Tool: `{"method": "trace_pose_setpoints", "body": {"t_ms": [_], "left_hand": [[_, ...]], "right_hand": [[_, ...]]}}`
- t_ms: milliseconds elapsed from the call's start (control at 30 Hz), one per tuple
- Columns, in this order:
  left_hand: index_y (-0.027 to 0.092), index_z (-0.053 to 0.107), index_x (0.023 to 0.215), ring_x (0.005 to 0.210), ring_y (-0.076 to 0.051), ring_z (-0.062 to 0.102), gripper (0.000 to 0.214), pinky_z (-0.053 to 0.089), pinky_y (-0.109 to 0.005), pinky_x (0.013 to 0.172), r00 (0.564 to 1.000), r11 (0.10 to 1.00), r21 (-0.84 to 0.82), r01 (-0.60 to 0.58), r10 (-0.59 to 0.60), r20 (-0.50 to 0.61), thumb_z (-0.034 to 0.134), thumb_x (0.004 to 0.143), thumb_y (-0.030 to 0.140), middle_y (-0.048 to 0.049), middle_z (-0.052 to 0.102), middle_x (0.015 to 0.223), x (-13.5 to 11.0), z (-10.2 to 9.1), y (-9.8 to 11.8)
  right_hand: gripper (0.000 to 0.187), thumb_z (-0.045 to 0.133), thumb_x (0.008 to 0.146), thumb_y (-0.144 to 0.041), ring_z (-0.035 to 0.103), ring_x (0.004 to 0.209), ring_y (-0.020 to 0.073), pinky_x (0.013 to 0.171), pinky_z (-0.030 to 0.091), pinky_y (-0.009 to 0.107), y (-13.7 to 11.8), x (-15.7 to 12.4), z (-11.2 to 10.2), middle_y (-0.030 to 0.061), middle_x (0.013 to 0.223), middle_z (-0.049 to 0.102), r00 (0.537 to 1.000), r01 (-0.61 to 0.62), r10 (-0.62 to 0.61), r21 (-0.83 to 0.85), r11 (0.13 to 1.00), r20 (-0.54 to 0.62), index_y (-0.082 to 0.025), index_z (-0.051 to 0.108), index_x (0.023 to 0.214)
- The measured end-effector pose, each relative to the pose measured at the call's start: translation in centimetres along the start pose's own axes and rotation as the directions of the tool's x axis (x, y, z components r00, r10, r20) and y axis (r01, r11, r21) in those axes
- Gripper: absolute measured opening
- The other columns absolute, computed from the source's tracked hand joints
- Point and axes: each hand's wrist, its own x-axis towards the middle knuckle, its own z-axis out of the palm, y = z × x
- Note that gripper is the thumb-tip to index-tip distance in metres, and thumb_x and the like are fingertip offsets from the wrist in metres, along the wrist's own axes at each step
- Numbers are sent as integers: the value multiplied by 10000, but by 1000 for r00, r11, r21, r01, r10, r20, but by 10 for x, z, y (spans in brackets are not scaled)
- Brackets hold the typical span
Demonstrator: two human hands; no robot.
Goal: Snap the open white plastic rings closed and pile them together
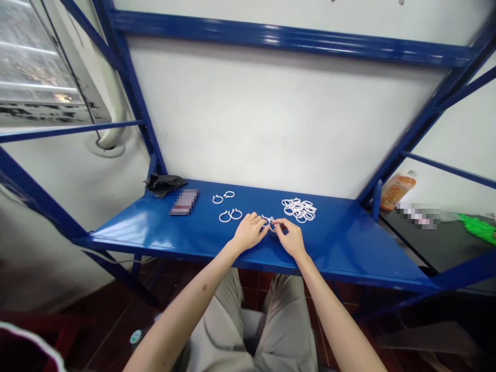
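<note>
I have my right hand's (290,238) thumb and forefinger pinched on a white ring (270,226) at the blue table's (341,248) near side. My left hand (248,231) is just beside it, fingers close together by another ring; I cannot tell whether they grip it. Four loose rings (231,214) lie to my left, a heap of rings (299,210) beyond my right hand.
</note>
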Motion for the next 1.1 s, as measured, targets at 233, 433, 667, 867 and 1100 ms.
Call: {"method": "trace_pose_setpoints", "body": {"t_ms": [233, 433, 667, 867, 1100], "left_hand": [[197, 667, 968, 957, -242, 572, 281, 413, -392, 822, 1000, 999, 29, -29, 28, 4, 439, 1033, 348, -81, 709, 919, -1, 3, 2], [205, 651, 964, 937, -228, 564, 288, 429, -384, 845, 998, 996, -67, 57, -58, -13, 400, 1049, 320, -69, 710, 936, 3, 4, 6], [218, 632, 1051, 968, -213, 579, 232, 461, -354, 893, 981, 961, -199, 191, -191, 17, 408, 1045, 277, -57, 709, 1025, 3, 8, 11], [214, 606, 892, 871, -213, 571, 275, 451, -344, 814, 992, 989, -70, 127, -126, 23, 375, 1040, 223, -60, 651, 857, 2, 11, 10], [219, 588, 844, 863, -219, 567, 280, 446, -362, 821, 998, 996, -67, 53, -50, 37, 376, 1023, 179, -56, 654, 823, 2, 14, 9]], "right_hand": [[209, 596, 935, -428, 762, 801, 223, 757, 613, 355, 4, -1, 5, 68, 979, 767, 988, -147, 157, 267, 953, -15, -231, 589, 1003], [213, 622, 917, -440, 743, 764, 216, 715, 596, 337, 3, -2, 2, 46, 878, 764, 991, -136, 137, 176, 975, 6, -229, 625, 949], [239, 609, 919, -462, 714, 720, 214, 738, 569, 345, 7, -3, 4, 31, 819, 755, 993, -117, 117, 109, 987, 5, -232, 662, 882], [236, 591, 934, -439, 715, 762, 216, 753, 548, 335, 8, -6, 4, 34, 887, 770, 996, -90, 87, 103, 991, 37, -233, 676, 857], [187, 572, 961, -368, 725, 861, 223, 794, 538, 332, 10, -8, 4, 33, 907, 767, 997, 7, -9, 24, 1000, 71, -242, 671, 863]]}}
